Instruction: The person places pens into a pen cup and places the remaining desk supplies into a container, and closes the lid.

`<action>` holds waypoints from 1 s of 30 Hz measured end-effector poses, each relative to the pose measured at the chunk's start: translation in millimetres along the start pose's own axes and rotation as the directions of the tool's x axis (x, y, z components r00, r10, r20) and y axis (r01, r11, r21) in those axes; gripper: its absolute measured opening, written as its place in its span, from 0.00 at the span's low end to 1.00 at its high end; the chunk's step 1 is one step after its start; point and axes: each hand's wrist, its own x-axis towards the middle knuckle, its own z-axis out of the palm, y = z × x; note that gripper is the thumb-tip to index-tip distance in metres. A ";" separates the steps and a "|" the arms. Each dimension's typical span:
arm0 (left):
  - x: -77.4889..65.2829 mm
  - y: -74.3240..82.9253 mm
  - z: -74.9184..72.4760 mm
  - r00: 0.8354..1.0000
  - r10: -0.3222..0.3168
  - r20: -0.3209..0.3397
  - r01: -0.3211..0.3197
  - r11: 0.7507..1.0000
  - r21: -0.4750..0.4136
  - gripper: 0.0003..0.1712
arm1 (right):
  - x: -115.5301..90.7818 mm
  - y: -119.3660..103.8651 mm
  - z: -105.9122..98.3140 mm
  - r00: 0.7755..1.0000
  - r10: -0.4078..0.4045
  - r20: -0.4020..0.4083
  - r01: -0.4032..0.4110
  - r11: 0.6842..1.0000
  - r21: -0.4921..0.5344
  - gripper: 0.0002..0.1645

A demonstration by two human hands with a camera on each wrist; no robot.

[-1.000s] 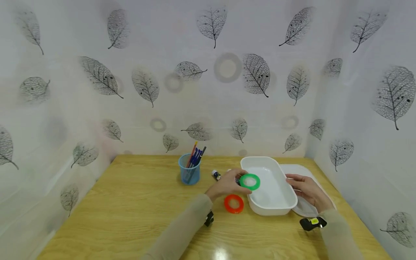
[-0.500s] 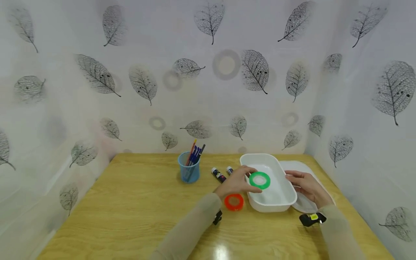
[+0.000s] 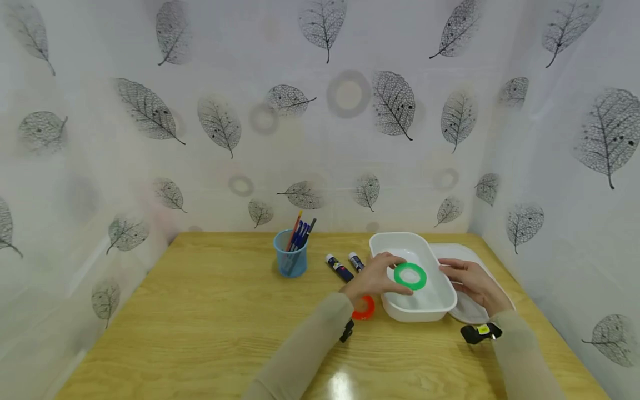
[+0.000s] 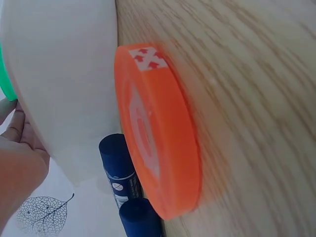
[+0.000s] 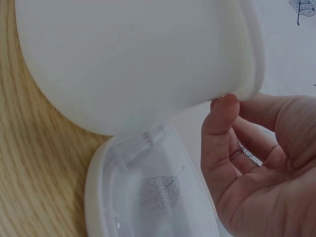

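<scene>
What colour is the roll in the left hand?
The roll is green, clearest in the head view.

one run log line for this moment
left hand: holds green tape roll above white box | right hand: touches its rim | red tape roll: on table

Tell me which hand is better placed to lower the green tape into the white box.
Left, I'd say: the left hand holds the green tape over the white box, while the right hand touches the box's side.

Head: high, faces 12 o'clock and down, wide over table [image 3: 200, 316]
Left wrist: very near orange tape roll [image 4: 180, 133]
Right wrist: near white box [image 5: 133, 59], at 11 o'clock
All three share: white box
</scene>
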 end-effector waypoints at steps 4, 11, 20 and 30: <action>1.8 1.6 2.7 1.000 -0.017 0.016 0.016 0.999 0.049 0.42 | -0.5 1.2 -1.2 1.000 0.010 -0.009 -0.010 1.000 -0.021 0.37; 6.1 -1.1 11.5 1.000 -0.027 -0.008 0.028 0.993 0.117 0.42 | -0.6 2.1 -2.3 1.000 0.021 -0.021 -0.022 0.999 -0.032 0.39; 8.3 -2.5 17.3 0.999 0.002 -0.043 0.008 0.971 0.239 0.43 | -0.9 -0.1 -1.9 1.000 0.005 -0.007 -0.005 1.000 -0.025 0.37; 6.8 -3.4 17.9 0.999 0.033 0.013 -0.035 0.945 0.325 0.43 | -0.5 0.4 -1.4 1.000 0.007 -0.003 -0.007 1.000 -0.011 0.36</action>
